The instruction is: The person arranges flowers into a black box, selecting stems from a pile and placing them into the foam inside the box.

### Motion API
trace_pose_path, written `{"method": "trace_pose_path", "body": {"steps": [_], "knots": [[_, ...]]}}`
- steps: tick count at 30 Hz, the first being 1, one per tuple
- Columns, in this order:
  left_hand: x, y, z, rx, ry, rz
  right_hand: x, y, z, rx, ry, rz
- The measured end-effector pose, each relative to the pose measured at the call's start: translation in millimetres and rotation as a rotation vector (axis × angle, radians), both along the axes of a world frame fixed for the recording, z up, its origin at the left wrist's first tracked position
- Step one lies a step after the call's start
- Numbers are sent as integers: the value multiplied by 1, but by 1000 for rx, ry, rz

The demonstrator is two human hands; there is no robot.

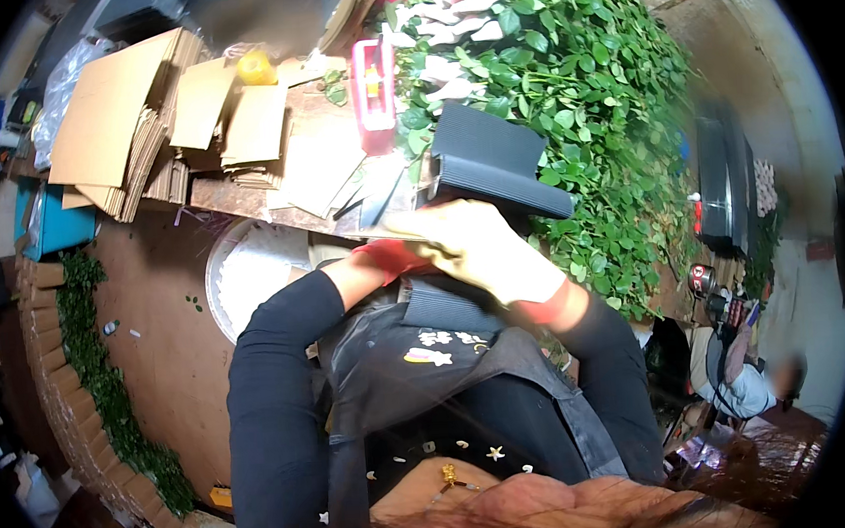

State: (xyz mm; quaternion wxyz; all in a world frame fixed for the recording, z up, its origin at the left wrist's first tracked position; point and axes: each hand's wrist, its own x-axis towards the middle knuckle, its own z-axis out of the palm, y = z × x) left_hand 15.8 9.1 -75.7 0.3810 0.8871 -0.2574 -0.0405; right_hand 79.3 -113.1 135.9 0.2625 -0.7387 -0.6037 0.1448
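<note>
My two hands meet in front of my chest, at the near table edge. My right hand [480, 251], in a pale yellow work glove, lies across my left, its fingers together and bent over something I cannot make out. Of my left hand [393, 258], mainly the red glove cuff shows; its fingers are hidden where the hands overlap. Just beyond them a dark grey ribbed mat [488, 153] lies folded on the table. Another ribbed grey piece [452, 306] hangs below my hands, against my apron. Right of the mat spreads a big heap of leafy green stems [599, 147], with pale wrapped flower heads [446, 21] at its far left.
Stacked cardboard sheets [109, 119] and a yellow-orange roll [256, 68] are on the table's left. A red-rimmed box [373, 93] stands near the mat, beside a flat grey blade [378, 207]. Below sits a round white tub [220, 276]. A person [745, 389] is at far right.
</note>
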Motion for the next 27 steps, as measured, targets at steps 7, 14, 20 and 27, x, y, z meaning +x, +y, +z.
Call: {"method": "trace_pose_path", "body": {"steps": [7, 14, 20, 27], "knots": [[8, -6, 3, 20, 22, -32, 27, -94, -87, -340, 1132, -740], [-5, 45, 39, 166, -239, -33, 35, -88, -126, -533, 1118, -681], [-20, 37, 87, 77, -191, 77, 26, -79, -98, -604, 844, -701], [-14, 9, 71, 171, -107, 83, 30, -102, -27, -433, 542, -541]]}}
